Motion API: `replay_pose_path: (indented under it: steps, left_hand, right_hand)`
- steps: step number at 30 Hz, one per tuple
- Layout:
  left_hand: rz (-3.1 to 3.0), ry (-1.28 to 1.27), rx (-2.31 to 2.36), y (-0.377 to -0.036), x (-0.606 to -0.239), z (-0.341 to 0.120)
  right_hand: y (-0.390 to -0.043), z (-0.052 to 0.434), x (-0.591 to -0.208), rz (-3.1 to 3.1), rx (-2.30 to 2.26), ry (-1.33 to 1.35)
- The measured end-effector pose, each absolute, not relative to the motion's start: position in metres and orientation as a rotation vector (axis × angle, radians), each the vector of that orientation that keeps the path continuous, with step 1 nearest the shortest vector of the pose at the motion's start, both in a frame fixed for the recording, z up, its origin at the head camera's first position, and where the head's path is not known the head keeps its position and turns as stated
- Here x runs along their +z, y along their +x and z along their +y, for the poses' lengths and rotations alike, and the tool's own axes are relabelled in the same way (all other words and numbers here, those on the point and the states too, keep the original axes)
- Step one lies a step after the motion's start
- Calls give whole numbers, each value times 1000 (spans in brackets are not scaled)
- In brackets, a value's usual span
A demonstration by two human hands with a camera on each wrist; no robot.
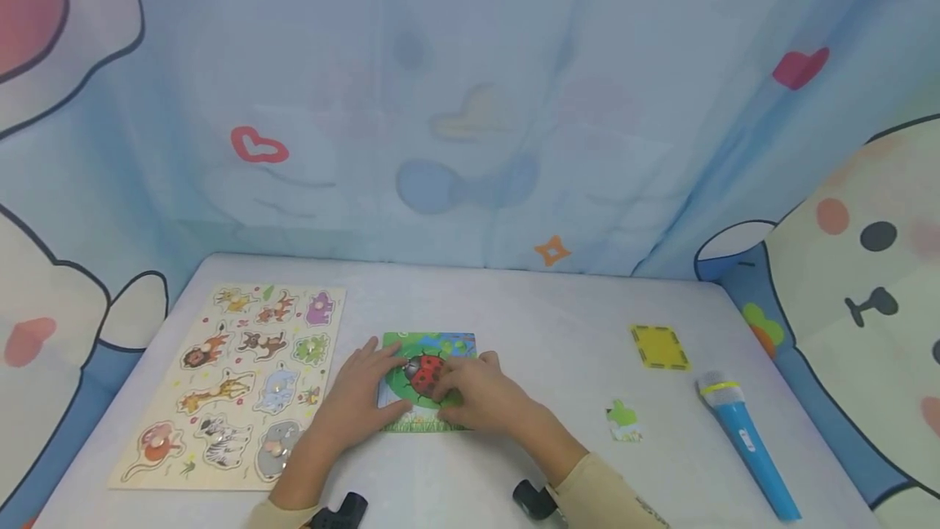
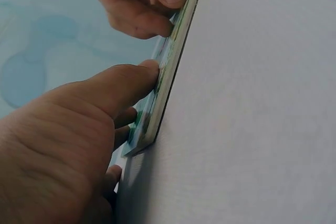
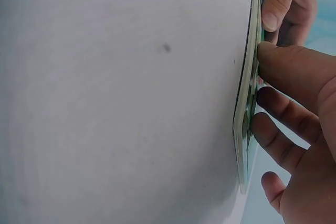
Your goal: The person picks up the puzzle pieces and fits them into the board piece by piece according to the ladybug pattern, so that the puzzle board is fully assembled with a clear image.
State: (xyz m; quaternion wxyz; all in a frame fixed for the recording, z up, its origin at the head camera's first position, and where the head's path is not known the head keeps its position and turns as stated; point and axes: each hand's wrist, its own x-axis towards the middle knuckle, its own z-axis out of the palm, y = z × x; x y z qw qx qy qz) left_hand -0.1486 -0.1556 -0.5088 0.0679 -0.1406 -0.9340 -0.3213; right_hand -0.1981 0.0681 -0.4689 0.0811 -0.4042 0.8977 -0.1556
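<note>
A ladybug jigsaw puzzle (image 1: 422,375) in a flat, square board lies on the white table in front of me. My left hand (image 1: 357,398) spreads over its left side, thumb at the lower part and fingers toward the upper left. From the right, my right hand (image 1: 485,394) rests its fingertips on the picture beside the red ladybug, covering part of the board's right side. In the left wrist view the left thumb (image 2: 142,74) touches the board's face near its edge. The right wrist view shows the right thumb (image 3: 278,59) and fingertips against the board's surface.
A wooden animal puzzle board (image 1: 246,382) lies on the left. To the right are a loose green-and-white jigsaw piece (image 1: 624,423), a yellow square plate (image 1: 660,347) and a blue toy microphone (image 1: 752,447). A printed blue curtain (image 1: 470,47) hangs behind the table.
</note>
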Motion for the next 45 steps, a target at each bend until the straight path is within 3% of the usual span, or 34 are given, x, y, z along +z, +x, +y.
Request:
replay_pose_path:
  steps: [12,21,34,45]
  left_hand:
    - [-2809,-415,-951,-148,-508,-155]
    - [-2786,-449,-950,-147,-507,-155]
    - [-2798,-435,-969,-146,-510,-156]
    - [-2806,-455,-978,-146,-506,-156]
  right_hand:
    - [-196,70,-463,2672,-408,-1270]
    - [-201,106,-465,2656,-670,-1339]
    - [-202,170,-460,2862,-556,-1108]
    - [-198,230,-455,2906,-606,-759]
